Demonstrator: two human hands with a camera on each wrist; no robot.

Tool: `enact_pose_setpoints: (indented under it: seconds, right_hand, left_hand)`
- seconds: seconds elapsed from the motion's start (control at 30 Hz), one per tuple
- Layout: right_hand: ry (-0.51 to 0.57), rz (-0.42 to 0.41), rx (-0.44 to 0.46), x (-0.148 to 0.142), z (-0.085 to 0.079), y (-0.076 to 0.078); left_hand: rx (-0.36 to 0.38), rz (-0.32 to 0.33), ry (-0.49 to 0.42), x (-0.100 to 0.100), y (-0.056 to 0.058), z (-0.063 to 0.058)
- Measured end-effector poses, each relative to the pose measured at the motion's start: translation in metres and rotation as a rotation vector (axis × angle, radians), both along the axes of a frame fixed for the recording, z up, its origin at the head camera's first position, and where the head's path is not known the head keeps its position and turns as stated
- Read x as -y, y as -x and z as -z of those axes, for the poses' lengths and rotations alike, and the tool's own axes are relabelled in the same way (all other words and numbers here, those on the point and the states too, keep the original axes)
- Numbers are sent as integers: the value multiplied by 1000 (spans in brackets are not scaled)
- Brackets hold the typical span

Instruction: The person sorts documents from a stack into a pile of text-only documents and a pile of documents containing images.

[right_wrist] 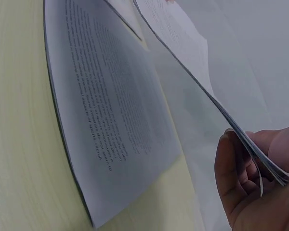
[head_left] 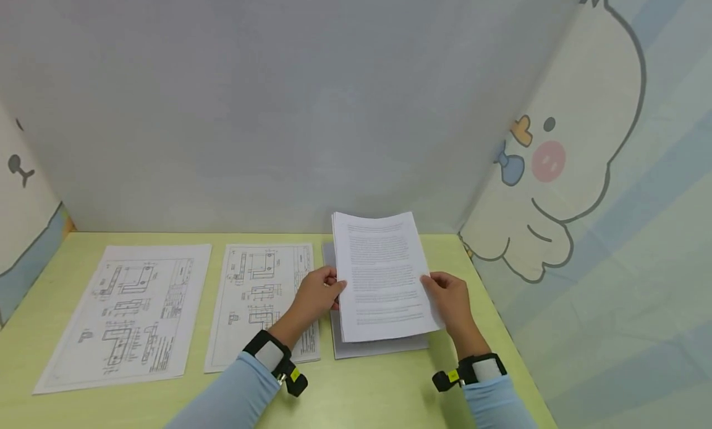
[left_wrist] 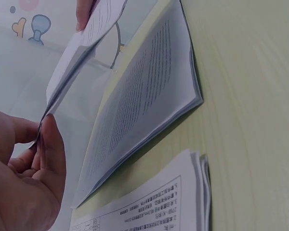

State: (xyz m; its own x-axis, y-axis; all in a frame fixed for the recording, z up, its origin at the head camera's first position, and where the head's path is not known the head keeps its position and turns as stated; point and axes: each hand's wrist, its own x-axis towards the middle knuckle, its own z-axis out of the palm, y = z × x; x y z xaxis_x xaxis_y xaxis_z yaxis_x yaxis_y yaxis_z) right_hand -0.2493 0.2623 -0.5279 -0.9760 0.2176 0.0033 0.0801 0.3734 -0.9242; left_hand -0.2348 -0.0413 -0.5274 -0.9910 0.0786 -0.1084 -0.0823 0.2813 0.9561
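A sheaf of printed sheets [head_left: 381,280] is held up off the table between both hands. My left hand [head_left: 317,293] pinches its left edge, thumb on the front and fingers behind. On the opposite edge my right hand [head_left: 452,299] grips it the same way; in the right wrist view the edges of several sheets spread slightly beside the palm. Beneath lies a second stack of text pages [left_wrist: 139,91], flat on the table and mostly covered by the raised sheaf in the head view. The raised sheaf is apart from that lower stack.
Two piles of technical drawings lie to the left: a larger one [head_left: 130,318] at far left and a smaller one [head_left: 267,274] partly behind my left forearm. The pale green table [head_left: 361,392] meets a grey wall [head_left: 278,107] behind and a cartoon-patterned wall [head_left: 623,305] at right.
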Motion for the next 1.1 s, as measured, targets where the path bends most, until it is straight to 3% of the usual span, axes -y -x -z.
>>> enact_pose_setpoints:
  seconds: [0.13,0.33,0.5,0.73,0.9,1.1]
  right_hand:
    - [-95,-15,-5,5,11,1]
    - [-213,-18,10,11,33,0]
    - [-280,-14,3,14,45,-1]
    - [-387,2,1,18,46,-3]
    - [-488,12,16,20,42,-6]
    - [-530,24,67,22,36,-7]
  left_hand:
    - [4,2,102,-1,-2,6]
    - [22,18,222,-1,0,25]
    - [13,19,339,-1,-6,26]
    - [-23,-6,479,-3,-8,27]
    - [-40,-13,501,-3,-9,29]
    - [-42,-12,511,-4,-7,29]
